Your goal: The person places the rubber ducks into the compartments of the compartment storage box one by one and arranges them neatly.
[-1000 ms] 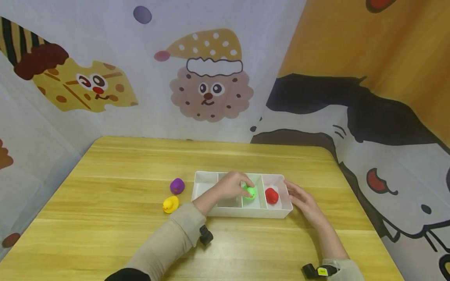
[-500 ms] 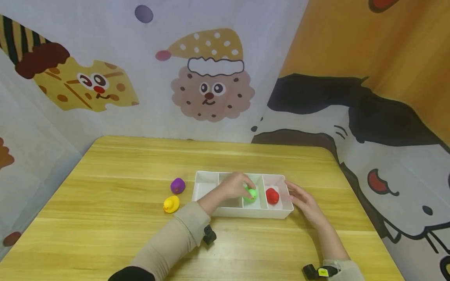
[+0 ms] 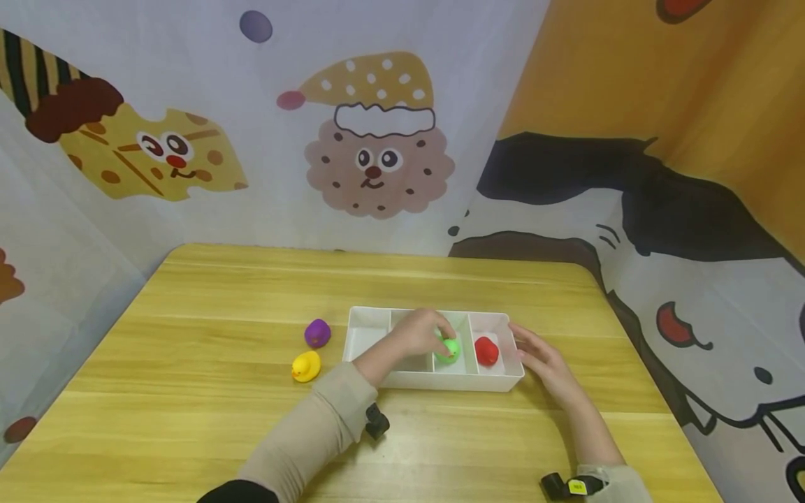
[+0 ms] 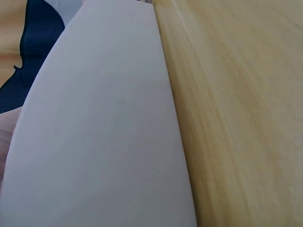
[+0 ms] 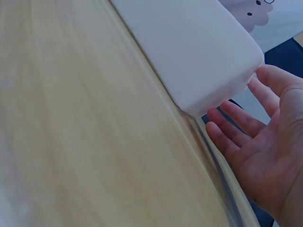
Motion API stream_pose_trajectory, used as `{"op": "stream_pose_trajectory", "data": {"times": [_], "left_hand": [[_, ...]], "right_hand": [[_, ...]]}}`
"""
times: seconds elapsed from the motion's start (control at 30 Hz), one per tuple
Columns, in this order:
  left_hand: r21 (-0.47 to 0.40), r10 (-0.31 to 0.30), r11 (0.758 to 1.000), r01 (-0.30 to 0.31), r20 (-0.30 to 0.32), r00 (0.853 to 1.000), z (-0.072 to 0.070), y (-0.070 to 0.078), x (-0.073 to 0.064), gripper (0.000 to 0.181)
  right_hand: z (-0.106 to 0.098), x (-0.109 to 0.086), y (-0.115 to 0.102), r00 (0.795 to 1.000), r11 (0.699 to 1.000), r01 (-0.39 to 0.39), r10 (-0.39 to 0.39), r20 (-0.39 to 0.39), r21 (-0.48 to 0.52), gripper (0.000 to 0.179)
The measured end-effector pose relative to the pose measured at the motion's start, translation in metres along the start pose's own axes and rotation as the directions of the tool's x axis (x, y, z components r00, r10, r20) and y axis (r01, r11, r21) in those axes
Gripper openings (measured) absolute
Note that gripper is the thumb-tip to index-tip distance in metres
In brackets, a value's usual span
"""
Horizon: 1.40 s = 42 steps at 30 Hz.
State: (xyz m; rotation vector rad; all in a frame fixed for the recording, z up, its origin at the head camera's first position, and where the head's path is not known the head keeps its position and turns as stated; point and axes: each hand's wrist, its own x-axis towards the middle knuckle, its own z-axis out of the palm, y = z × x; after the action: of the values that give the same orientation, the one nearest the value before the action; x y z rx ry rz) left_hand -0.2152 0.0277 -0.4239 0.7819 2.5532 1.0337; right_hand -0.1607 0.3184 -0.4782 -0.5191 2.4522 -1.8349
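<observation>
A white divided box [image 3: 440,381] stands on the table. My left hand [image 3: 415,334] reaches into a compartment right of its middle, thumb and fingers around a green rubber duck [image 3: 448,351]. In the rightmost compartment sits a red rubber duck [image 3: 486,351]. My right hand [image 3: 546,360] is at the box's right end; in the right wrist view that hand [image 5: 265,135] has its fingers fairly straight, fingertips against the white end wall [image 5: 227,92]. The left wrist view is mostly filled by the box's long side [image 4: 104,118], which hides the left fingers.
Left of the box, a purple rubber duck [image 3: 317,333] and a yellow rubber duck [image 3: 306,366] lie on the wooden table [image 3: 207,335]. A curtain with cartoon prints [image 3: 251,223] hangs behind the table's far edge.
My left hand has shifted very slightly at the green duck, its forearm and sleeve moving a little to the right. The right hand and the box have stayed in place.
</observation>
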Motion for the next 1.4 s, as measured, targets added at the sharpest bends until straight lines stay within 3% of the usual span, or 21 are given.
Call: {"op": "stream_pose_trajectory", "data": {"times": [0.27,0.63,0.8,1.1,1.4], "left_hand": [[-0.061,0.062,0.996,-0.065,-0.055,0.997,-0.006,-0.001,-0.006,0.026],[-0.177,0.131,0.973,-0.152,-0.125,0.984,-0.019,0.003,-0.026,0.030],[-0.221,0.136,0.960,-0.171,-0.167,0.977,-0.026,0.005,-0.039,0.028],[-0.223,0.138,0.956,-0.190,-0.229,0.964,-0.036,0.003,-0.061,0.021],[-0.222,0.134,0.954,-0.202,-0.288,0.948,-0.046,-0.009,-0.088,0.026]], "right_hand": [[0.001,-0.002,-0.001,1.000,1.000,-0.002,0.002,-0.002,0.011,0.046],[0.000,-0.002,0.001,1.000,1.000,-0.027,0.027,-0.009,0.002,0.046],[0.000,-0.001,0.000,0.999,0.999,-0.035,0.035,-0.012,0.000,0.046],[0.000,-0.001,-0.002,1.000,0.999,-0.029,0.029,0.001,0.013,0.047],[0.000,0.000,-0.001,1.000,1.000,-0.010,0.010,0.004,0.021,0.047]]}}
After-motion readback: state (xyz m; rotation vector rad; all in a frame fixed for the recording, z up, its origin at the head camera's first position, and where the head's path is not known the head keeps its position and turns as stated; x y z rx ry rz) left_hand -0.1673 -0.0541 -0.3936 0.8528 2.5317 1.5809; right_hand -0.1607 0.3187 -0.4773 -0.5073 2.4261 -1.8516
